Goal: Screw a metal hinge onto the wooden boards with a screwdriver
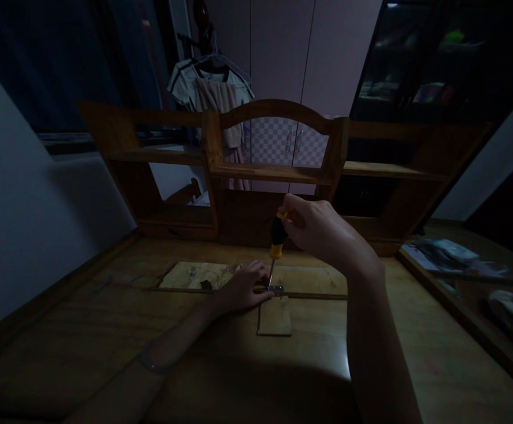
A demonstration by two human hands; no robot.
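My right hand is closed round the black and yellow handle of a screwdriver, held upright with its tip down on a small metal bracket. The bracket lies on a thin wooden strip that runs across the wooden desk. My left hand rests on the strip just left of the bracket, fingers curled and pressing down beside the screwdriver tip. A small flat wooden piece lies just below the bracket.
A wooden shelf unit stands at the back of the desk. A pale board lies behind my left hand. Papers and packets sit on the right side. Clothes on hangers hang behind. The room is dim.
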